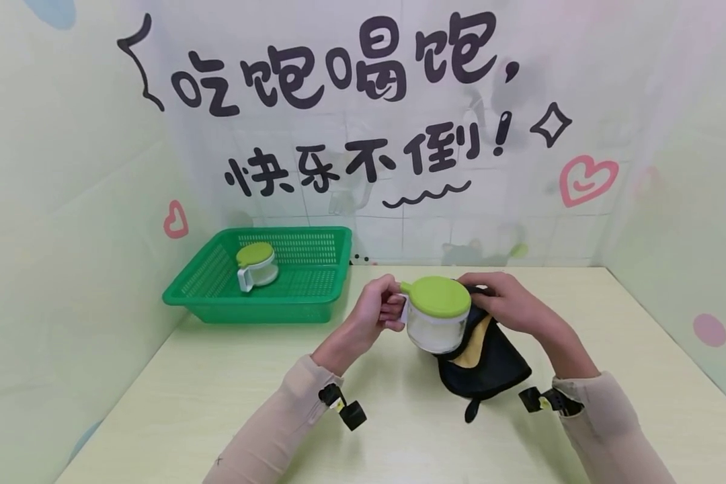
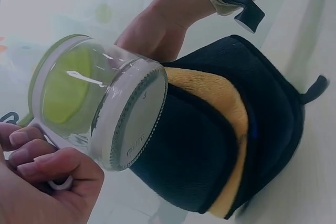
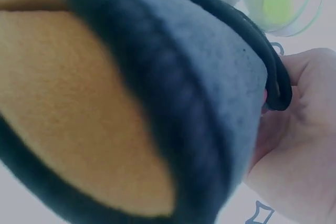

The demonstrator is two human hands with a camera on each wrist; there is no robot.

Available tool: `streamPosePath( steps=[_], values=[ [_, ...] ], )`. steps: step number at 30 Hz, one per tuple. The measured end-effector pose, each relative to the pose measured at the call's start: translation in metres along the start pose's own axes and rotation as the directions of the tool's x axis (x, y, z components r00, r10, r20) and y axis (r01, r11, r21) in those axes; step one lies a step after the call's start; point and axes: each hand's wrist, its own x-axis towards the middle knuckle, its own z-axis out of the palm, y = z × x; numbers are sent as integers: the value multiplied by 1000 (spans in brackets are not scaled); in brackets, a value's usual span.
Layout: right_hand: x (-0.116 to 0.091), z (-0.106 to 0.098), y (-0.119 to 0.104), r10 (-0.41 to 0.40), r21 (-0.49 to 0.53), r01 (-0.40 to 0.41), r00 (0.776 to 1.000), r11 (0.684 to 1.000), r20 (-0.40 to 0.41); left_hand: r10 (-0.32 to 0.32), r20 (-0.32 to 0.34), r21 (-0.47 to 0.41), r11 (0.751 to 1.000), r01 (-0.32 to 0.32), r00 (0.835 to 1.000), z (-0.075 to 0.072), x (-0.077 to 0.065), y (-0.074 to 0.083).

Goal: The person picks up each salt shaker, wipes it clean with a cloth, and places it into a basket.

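Observation:
A clear glass seasoning jar (image 1: 438, 327) with a green lid (image 1: 440, 296) is held off the table by my left hand (image 1: 380, 306), whose fingers curl round its white handle. In the left wrist view the jar (image 2: 134, 114) is tilted, its ribbed base turned toward the camera. Right behind it is a folded dark cloth (image 1: 482, 366) with a tan layer, black edging and a hanging loop. My right hand (image 1: 508, 299) grips the cloth's upper edge. The right wrist view has the cloth (image 3: 226, 72) close up, hiding most of that hand's fingertips.
At the back left of the pale table (image 1: 218, 396) stands a green plastic basket (image 1: 260, 314). A second jar with a green lid (image 1: 255, 253) and white handle sits in it. A printed sheet (image 1: 327, 215) lines the back, and side sheets flank the table.

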Motion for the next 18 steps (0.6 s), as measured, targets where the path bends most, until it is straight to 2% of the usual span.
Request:
streamPosePath(
  steps=[5,14,18],
  values=[
    [1,2,4,-33,3,33,996,999,87,-14,1,-19,1000,14,1000,0,0,0],
    [4,6,5,-70,94,67,997,993,25,-36,57,-70,997,40,998,-1,-1,-1],
    [3,6,7,-87,155,72,992,985,91,-30,72,-57,998,34,997,-1,-1,-2]
  ],
)
